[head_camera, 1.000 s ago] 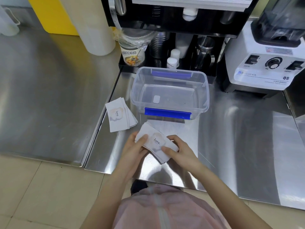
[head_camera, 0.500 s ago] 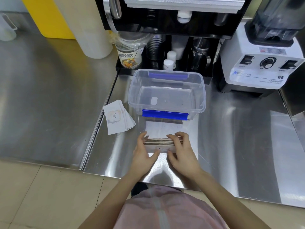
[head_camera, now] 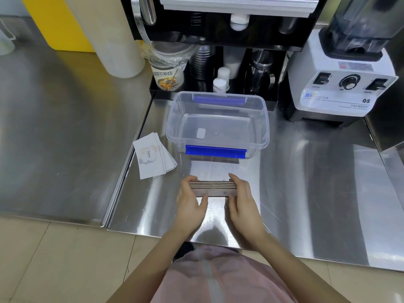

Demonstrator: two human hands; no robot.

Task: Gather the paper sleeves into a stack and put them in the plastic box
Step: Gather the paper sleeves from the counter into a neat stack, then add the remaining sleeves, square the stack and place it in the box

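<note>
A stack of paper sleeves (head_camera: pixel 213 186) stands on its long edge on the steel counter, just in front of the clear plastic box (head_camera: pixel 265 125) with blue clips. My left hand (head_camera: pixel 191 201) grips the stack's left end and my right hand (head_camera: pixel 241 200) grips its right end, thumbs on the near face. A second small fan of white sleeves (head_camera: pixel 152 157) printed "love" lies flat to the left of the box. Inside the box there is only a small white sticker on its floor.
A white blender base (head_camera: pixel 341 88) stands at the back right. Behind the box a black machine (head_camera: pixel 218 22) holds cups, small white bottles and a steel jug. A tall white roll (head_camera: pixel 113 36) stands back left. The counter's front edge runs just below my wrists.
The stack went from lying tilted in my hands to standing on edge on the counter, squared up between both hands. In the last half second the hands barely moved.
</note>
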